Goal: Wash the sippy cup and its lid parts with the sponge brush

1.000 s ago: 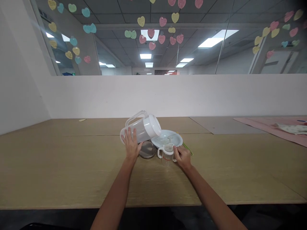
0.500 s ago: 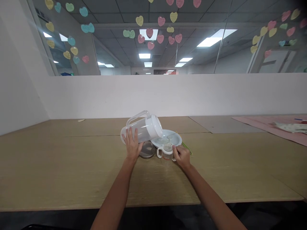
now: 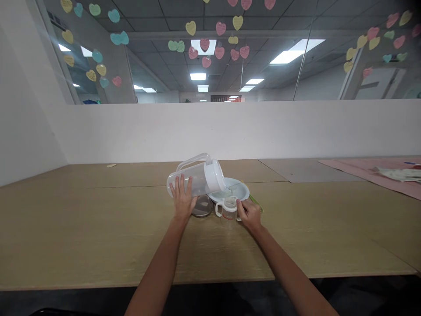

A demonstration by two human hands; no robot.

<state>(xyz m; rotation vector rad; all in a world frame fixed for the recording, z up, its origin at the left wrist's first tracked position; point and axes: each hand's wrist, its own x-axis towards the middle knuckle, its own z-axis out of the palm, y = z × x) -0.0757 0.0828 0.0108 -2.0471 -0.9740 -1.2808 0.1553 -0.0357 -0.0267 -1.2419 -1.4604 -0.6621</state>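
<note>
A clear plastic pitcher with a white lid and looped handle is tipped nearly level, its lid end to the right. My left hand supports it from the near side, fingers spread along its body. Below and right of the lid, a small clear cup with a white rim and two white handles stands upright on the table. My right hand is closed around the cup's right handle. Behind the cup lies a pale blue plate. A round grey metal lid or dish sits under the pitcher.
A thin green item lies beside the plate, partly hidden by my right hand. On the right of the wooden table is a pink sheet with a white packet. A low white wall stands behind.
The pitcher has shifted slightly to the right and tilts a little more steeply, lid end downward. My left hand has moved with it. My right hand and the cup look unmoved.
</note>
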